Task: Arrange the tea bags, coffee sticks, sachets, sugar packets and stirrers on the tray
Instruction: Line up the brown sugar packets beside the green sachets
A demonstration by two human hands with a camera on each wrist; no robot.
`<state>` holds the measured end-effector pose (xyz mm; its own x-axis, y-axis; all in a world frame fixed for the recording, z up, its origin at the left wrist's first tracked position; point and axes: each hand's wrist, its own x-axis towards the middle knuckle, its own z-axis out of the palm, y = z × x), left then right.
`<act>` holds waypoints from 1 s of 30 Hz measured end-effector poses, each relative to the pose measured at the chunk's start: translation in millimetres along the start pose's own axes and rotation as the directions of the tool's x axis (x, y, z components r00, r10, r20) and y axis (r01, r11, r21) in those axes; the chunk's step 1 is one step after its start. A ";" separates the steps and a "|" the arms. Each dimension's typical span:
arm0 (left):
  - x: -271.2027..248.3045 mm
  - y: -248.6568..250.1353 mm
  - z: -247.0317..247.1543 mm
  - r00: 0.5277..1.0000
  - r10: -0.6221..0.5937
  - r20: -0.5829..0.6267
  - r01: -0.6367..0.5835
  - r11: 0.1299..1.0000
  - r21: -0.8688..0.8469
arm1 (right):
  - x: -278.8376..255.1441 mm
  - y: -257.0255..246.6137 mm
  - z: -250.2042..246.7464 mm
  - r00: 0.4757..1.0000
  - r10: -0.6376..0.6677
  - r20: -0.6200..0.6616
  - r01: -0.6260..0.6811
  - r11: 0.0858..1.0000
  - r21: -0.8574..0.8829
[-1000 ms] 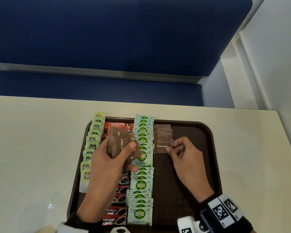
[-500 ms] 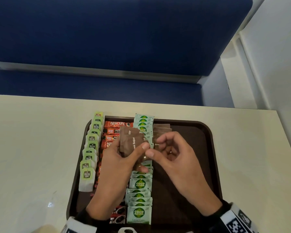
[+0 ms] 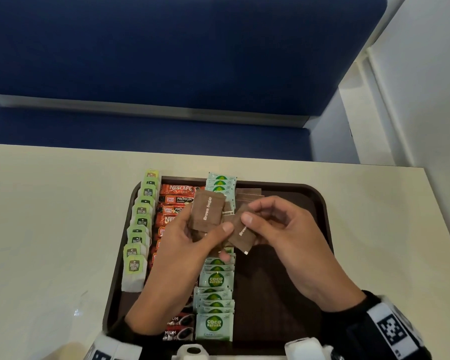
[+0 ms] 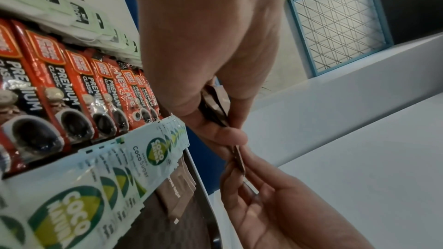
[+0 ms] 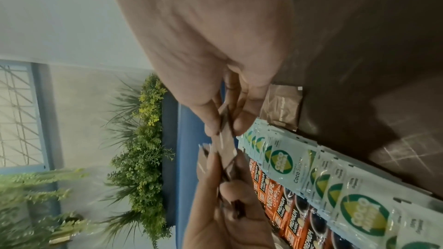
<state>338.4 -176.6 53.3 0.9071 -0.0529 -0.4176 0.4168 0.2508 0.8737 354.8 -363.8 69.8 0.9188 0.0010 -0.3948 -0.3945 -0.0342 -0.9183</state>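
Observation:
Above the dark brown tray [image 3: 320,203] my left hand [image 3: 205,229] grips a small stack of brown sugar packets [image 3: 207,211]. My right hand [image 3: 247,224] pinches one brown sugar packet [image 3: 242,236] at the stack's right side, thumb on top. On the tray lie rows of green tea bags [image 3: 138,237], red coffee sticks [image 3: 177,197] and pale green Coco sugar sachets [image 3: 214,302]. A short row of brown sugar packets [image 3: 248,193] lies at the tray's far end, partly behind my hands. The left wrist view shows the pinched packet [image 4: 239,158] edge-on between the two hands.
The tray sits on a cream table [image 3: 49,229] whose right edge [image 3: 439,229] is near a white wall. A blue bench [image 3: 166,61] stands beyond the table. The tray's right half [image 3: 283,294] is bare brown surface.
My right hand left the packet row on the tray, came up to the left hand's stack and now pulls one brown sugar packet away to the right.

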 end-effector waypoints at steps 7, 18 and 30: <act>1.2 -6.0 -12.5 0.988 0.072 -0.137 -0.065 0.996 0.058 | -2.4 4.0 -24.2 0.995 0.061 0.082 -0.043 0.976 -0.212; 5.3 -10.6 -27.4 0.978 0.061 -0.201 -0.058 0.998 0.023 | 17.0 56.2 -29.0 0.980 -0.026 -0.197 -0.035 0.952 -0.303; 6.1 -11.7 -24.6 0.980 0.076 -0.183 -0.062 0.995 0.079 | 21.5 68.2 -14.0 0.958 -0.199 -0.206 0.098 0.904 -0.417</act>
<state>337.6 -156.1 34.5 0.9099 0.1441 -0.3889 0.3630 0.1768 0.9148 347.8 -380.1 -0.8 0.9618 -0.1983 -0.1889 -0.2602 -0.4471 -0.8558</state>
